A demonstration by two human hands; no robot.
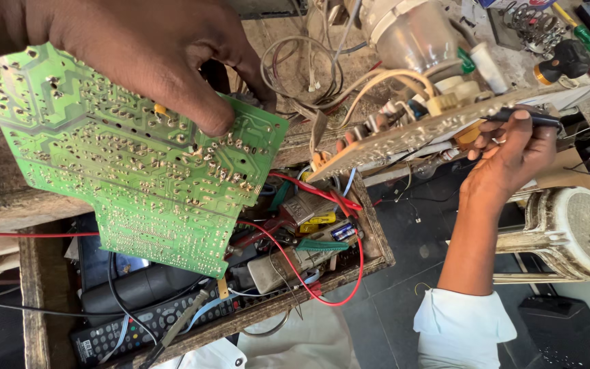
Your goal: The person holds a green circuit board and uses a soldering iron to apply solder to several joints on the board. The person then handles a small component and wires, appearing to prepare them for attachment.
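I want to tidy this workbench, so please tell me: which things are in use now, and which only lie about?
In use:
left hand gripping the green circuit board
right hand holding a beige circuit board and a dark tool

Lying about:
remote control in the wooden drawer
red wire
screwdrivers

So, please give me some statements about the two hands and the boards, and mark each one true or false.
1. The left hand holds a green circuit board with its solder side up. True.
2. The right hand is empty. False: its fingers grip a beige board and a dark slim tool.
3. A remote control lies in the wooden drawer. True.
4. The red wire is wound around the left wrist. False: it loops over the drawer's edge.
5. The right arm wears a white sleeve. True.
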